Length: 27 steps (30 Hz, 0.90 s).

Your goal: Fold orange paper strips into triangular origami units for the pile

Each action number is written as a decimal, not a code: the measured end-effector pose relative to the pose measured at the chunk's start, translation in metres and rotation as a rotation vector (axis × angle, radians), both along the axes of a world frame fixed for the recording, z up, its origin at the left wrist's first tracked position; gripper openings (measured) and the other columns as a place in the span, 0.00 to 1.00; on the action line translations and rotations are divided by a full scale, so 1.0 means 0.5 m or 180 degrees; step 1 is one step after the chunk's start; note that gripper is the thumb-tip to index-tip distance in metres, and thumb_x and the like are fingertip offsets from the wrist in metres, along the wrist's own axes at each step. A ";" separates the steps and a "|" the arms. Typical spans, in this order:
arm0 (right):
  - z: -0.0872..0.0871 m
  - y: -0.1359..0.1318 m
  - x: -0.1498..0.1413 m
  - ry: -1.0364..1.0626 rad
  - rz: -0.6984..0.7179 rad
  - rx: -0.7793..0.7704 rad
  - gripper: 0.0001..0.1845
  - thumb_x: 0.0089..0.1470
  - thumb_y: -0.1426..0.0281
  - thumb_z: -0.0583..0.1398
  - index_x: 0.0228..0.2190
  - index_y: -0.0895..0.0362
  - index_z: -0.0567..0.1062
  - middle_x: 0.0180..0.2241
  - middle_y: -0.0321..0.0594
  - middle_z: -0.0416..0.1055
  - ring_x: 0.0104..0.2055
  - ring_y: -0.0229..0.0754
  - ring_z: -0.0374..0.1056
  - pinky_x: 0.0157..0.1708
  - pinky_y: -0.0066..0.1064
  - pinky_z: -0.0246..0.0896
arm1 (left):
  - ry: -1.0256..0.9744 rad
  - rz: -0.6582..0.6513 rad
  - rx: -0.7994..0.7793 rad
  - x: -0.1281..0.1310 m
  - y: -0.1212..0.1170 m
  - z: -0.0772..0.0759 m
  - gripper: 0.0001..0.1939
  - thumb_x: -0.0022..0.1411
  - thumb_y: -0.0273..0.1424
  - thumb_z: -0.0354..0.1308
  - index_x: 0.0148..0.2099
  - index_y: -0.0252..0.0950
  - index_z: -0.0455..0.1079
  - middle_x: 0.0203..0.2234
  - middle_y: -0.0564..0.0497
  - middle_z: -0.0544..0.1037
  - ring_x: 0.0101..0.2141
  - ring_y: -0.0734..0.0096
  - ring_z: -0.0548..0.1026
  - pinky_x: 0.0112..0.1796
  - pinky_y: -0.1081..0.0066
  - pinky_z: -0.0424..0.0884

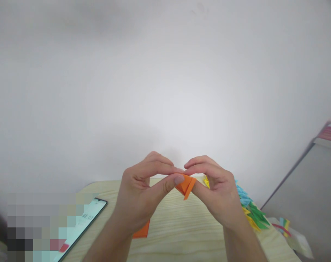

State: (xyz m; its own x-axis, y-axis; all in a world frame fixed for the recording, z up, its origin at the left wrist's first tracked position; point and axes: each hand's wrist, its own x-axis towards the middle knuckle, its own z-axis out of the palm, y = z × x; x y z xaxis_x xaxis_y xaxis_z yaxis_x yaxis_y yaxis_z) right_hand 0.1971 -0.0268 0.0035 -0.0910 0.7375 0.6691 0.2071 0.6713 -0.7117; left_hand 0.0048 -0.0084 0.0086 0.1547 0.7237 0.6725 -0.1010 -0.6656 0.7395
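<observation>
Both hands are raised above a pale wooden table [181, 233] and pinch one small folded orange paper piece [185, 185] between them. My left hand [143, 193] grips it with thumb and fingertips from the left. From the right, my right hand [214, 193] holds its other side, fingers curled over the top. The paper's pointed corner hangs down between the thumbs.
A flat orange paper sheet [141, 230] lies on the table under my left wrist. A phone [83, 225] with a lit screen rests at the left. A pile of blue, green and yellow folded paper pieces [251, 211] sits at the right edge. A white wall fills the background.
</observation>
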 end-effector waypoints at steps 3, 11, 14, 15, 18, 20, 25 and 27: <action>0.001 0.000 0.010 0.0031 0.0234 -0.0159 0.13 0.59 0.76 0.65 0.42 0.49 0.84 0.45 0.41 0.77 0.49 0.47 0.73 0.50 0.40 0.68 | 0.0096 0.0096 -0.0251 -0.003 -0.001 -0.001 0.02 0.63 0.32 0.70 0.35 0.42 0.83 0.31 0.52 0.81 0.34 0.67 0.77 0.39 0.66 0.70; -0.003 -0.003 0.000 0.0121 0.0350 -0.0913 0.06 0.61 0.65 0.68 0.34 0.54 0.82 0.31 0.38 0.78 0.34 0.41 0.73 0.38 0.34 0.68 | 0.0572 0.0057 -0.0689 -0.004 0.007 -0.002 0.12 0.66 0.41 0.66 0.34 0.39 0.80 0.28 0.51 0.81 0.34 0.66 0.76 0.40 0.65 0.70; -0.006 -0.001 0.001 0.0220 0.0397 -0.1129 0.09 0.61 0.63 0.68 0.32 0.55 0.82 0.28 0.38 0.78 0.32 0.40 0.71 0.35 0.32 0.65 | 0.0580 0.0009 -0.0737 0.000 0.011 -0.006 0.11 0.68 0.42 0.65 0.38 0.41 0.81 0.31 0.52 0.82 0.36 0.66 0.77 0.42 0.65 0.71; -0.006 0.001 0.003 0.0302 0.0419 -0.1163 0.10 0.60 0.63 0.69 0.32 0.55 0.83 0.28 0.38 0.79 0.32 0.39 0.71 0.34 0.31 0.65 | 0.0536 0.0029 -0.0747 0.001 0.012 -0.007 0.10 0.68 0.42 0.65 0.40 0.42 0.81 0.32 0.52 0.83 0.36 0.66 0.77 0.42 0.65 0.70; -0.009 0.008 0.011 0.0585 0.0471 -0.1166 0.10 0.60 0.62 0.69 0.32 0.56 0.83 0.29 0.38 0.80 0.32 0.39 0.71 0.35 0.31 0.65 | 0.0396 0.0059 -0.0746 0.004 0.014 -0.014 0.09 0.67 0.41 0.66 0.46 0.45 0.80 0.36 0.53 0.84 0.38 0.67 0.78 0.43 0.65 0.71; -0.009 0.013 0.014 0.0683 0.0445 -0.1157 0.10 0.60 0.62 0.69 0.32 0.56 0.84 0.28 0.38 0.80 0.31 0.38 0.71 0.34 0.30 0.65 | 0.0380 -0.0007 -0.0733 0.006 0.014 -0.016 0.08 0.67 0.39 0.66 0.47 0.44 0.79 0.37 0.53 0.84 0.38 0.67 0.78 0.44 0.65 0.71; -0.008 0.019 0.013 0.0685 0.0427 -0.1214 0.11 0.60 0.61 0.69 0.33 0.56 0.84 0.27 0.38 0.79 0.29 0.37 0.70 0.33 0.30 0.66 | 0.0341 -0.0031 -0.0712 0.012 0.013 -0.015 0.05 0.67 0.34 0.66 0.45 0.43 0.78 0.37 0.52 0.83 0.38 0.68 0.78 0.44 0.64 0.71; -0.008 0.019 0.012 0.0701 0.0524 -0.1241 0.09 0.57 0.63 0.71 0.34 0.56 0.84 0.27 0.37 0.79 0.30 0.37 0.70 0.33 0.29 0.66 | 0.0274 0.0017 -0.0750 0.015 0.013 -0.015 0.05 0.66 0.34 0.66 0.45 0.42 0.78 0.37 0.52 0.83 0.37 0.68 0.78 0.44 0.64 0.72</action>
